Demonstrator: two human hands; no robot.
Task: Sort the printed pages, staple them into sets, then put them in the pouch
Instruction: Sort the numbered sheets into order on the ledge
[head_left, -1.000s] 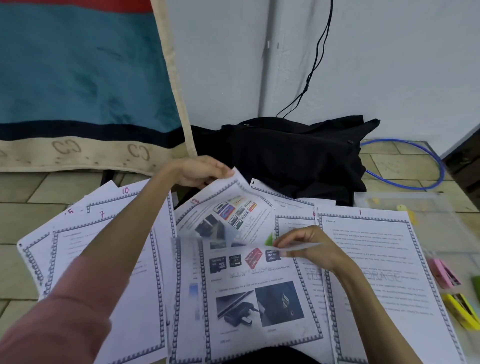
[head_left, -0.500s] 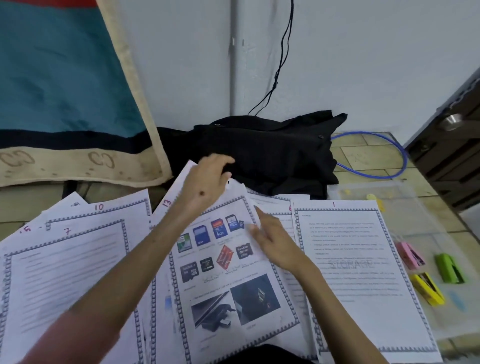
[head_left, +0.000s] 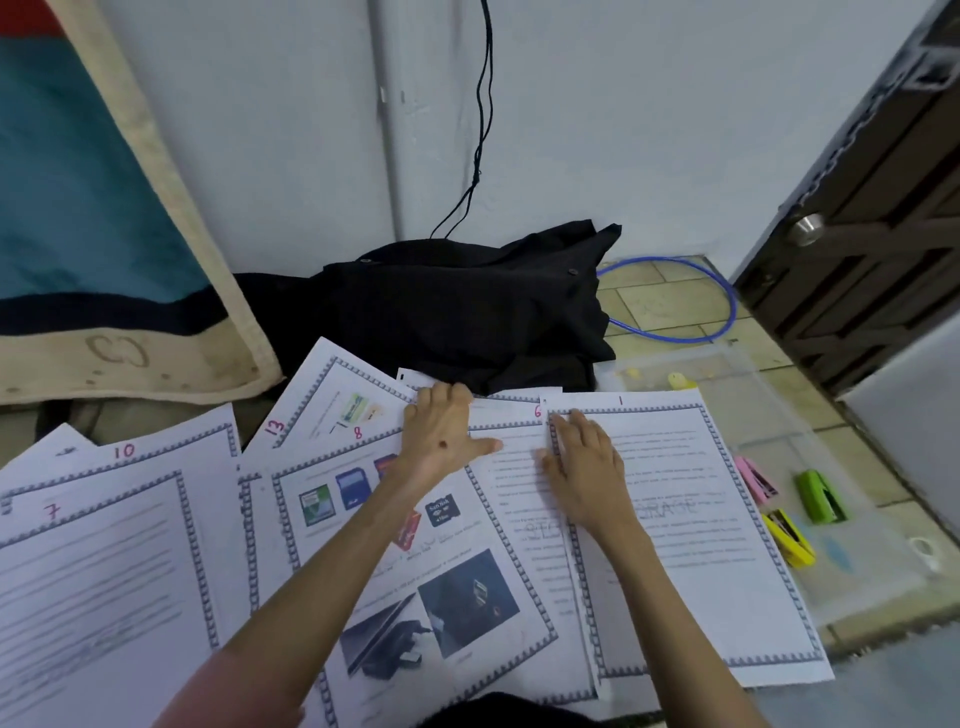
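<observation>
Printed pages with grey borders and pink handwritten numbers lie fanned over the floor. Page 8, with colour pictures of memory cards, sits in the middle. My left hand lies flat across its top right corner, fingers reaching onto the sheets behind. My right hand presses flat on the left edge of page 1, over page 6. Pages 7, 10 and 13 spread to the left. A clear plastic pouch lies under page 1 on the right.
Pink, yellow and green staplers rest on the pouch. A black garment is heaped against the wall behind the pages. A blue hoop, a hanging rug and a dark door surround the spot.
My left hand let go of the lifted sheet and moved right, now flat on the pages. My right hand released the strip it pinched and shifted onto page 1's left edge.
</observation>
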